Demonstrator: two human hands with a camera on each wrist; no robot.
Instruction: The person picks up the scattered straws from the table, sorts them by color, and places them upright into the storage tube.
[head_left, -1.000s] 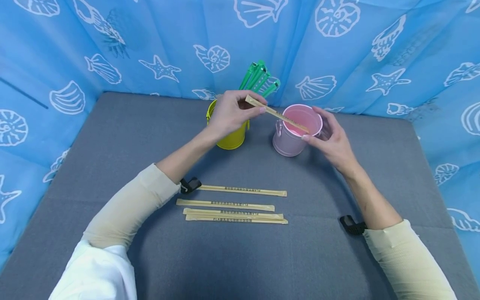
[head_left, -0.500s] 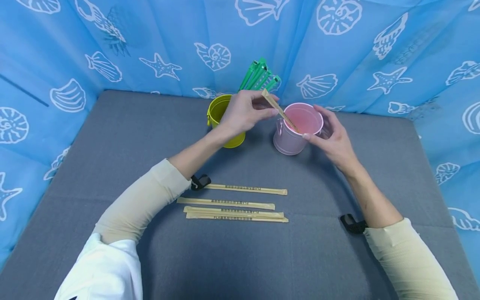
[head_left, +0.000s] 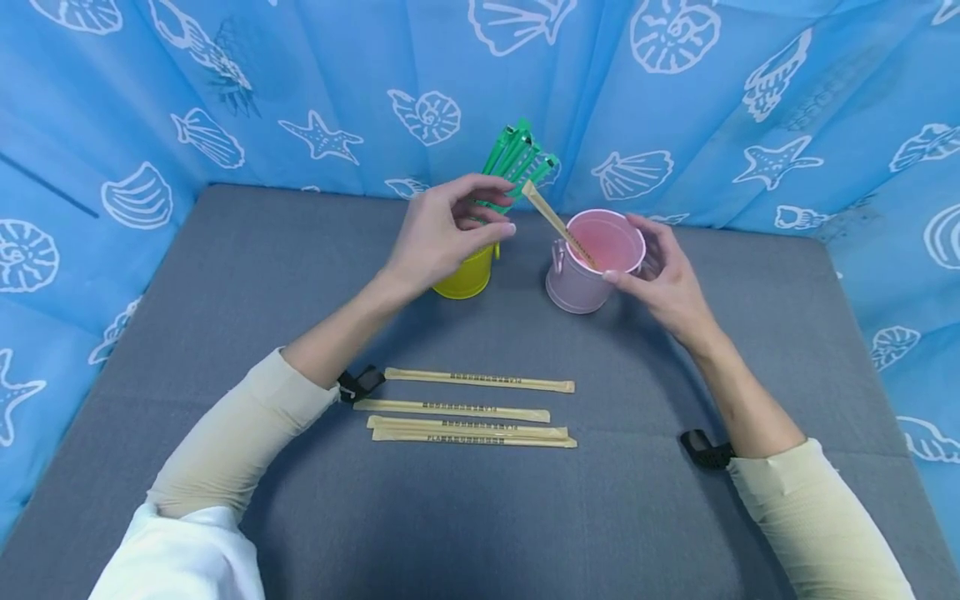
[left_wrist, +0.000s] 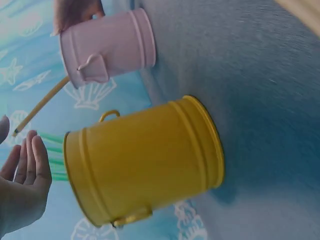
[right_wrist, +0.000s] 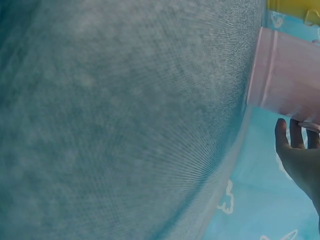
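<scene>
A paper-wrapped straw (head_left: 556,218) leans in the pink bucket (head_left: 576,287), its upper end sticking out over the rim on the left. My left hand (head_left: 442,229) is apart from it, fingers loosely bent and holding nothing, above the yellow bucket (head_left: 463,282). The left wrist view also shows that hand (left_wrist: 25,190) beside the yellow bucket's mouth. My right hand (head_left: 667,279) grips the pink bucket at its right rim, thumb at the front and fingers behind. Several wrapped straws lie on the table, among them the rearmost straw (head_left: 480,380) and the frontmost straw (head_left: 472,438).
Slim green sticks (head_left: 517,154) stand in the yellow bucket, tilted right; their lower parts are hidden. A grey cloth covers the table (head_left: 480,517). Behind it hangs a blue curtain (head_left: 360,75) with white shell prints.
My left hand has lowered the wrapped straw into the pink bucket, let it go and drawn back to the left. My right hand has stayed on the bucket.
</scene>
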